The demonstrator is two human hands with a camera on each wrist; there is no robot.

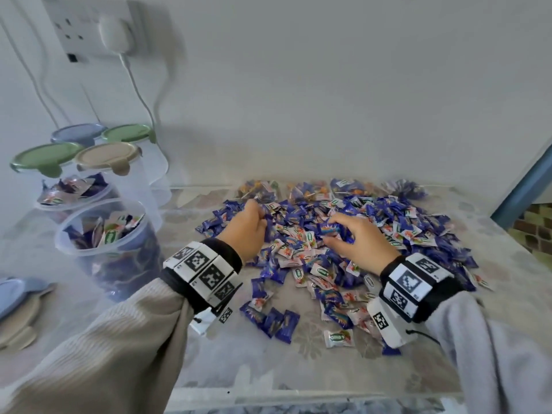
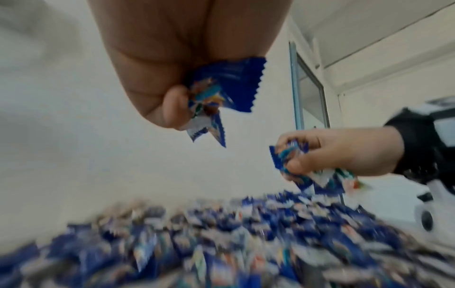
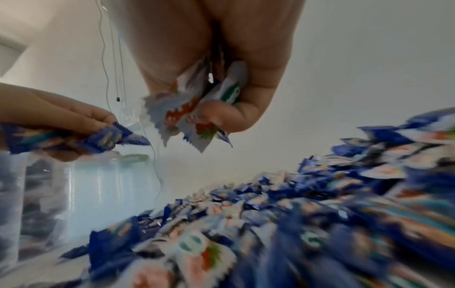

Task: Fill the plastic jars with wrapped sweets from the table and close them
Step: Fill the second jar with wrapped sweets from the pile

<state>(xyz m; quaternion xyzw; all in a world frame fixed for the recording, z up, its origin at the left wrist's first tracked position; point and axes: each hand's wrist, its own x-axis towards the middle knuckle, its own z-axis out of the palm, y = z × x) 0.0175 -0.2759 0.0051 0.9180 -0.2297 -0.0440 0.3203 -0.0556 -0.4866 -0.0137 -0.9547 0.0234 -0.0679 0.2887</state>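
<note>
At centre frame in the head view, both hands sit over the sweets spread across the counter. Left hand has its fingers curled round a few blue-wrapped sweets — the left wrist view shows them pinched against the thumb. Right hand, just beside it but apart, grips a small bunch of white and blue sweets the same way. At left of the frame stand two open jars — the nearer jar and the one behind it, both partly filled. Behind these, upper left, are four lidded jars. Two loose lids lie at the lower left edge.
</note>
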